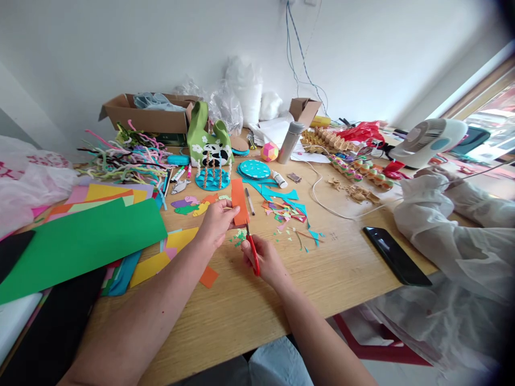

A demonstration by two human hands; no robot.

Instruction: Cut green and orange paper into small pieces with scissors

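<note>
My left hand [220,219] pinches the lower left side of an orange paper strip [240,198], held upright over the table. My right hand [266,257] grips red-handled scissors [254,252]; their blades meet the strip's lower edge. Whether the blades are apart I cannot tell. Small green paper scraps [240,235] lie beneath my hands, and a smaller orange piece [209,276] rests below my left wrist. Just right of the strip is a pen [250,201]. Colourful fish-shaped cutouts [193,206] lie to the left.
Coloured sheets, a green one [84,241] on top, cover the left side. Behind stand a blue round base with twisted posts [212,179], a green panda bag [211,139] and a steel bottle [290,143]. Paper scraps [285,210], a phone [396,256] and a fan [426,140] are rightward.
</note>
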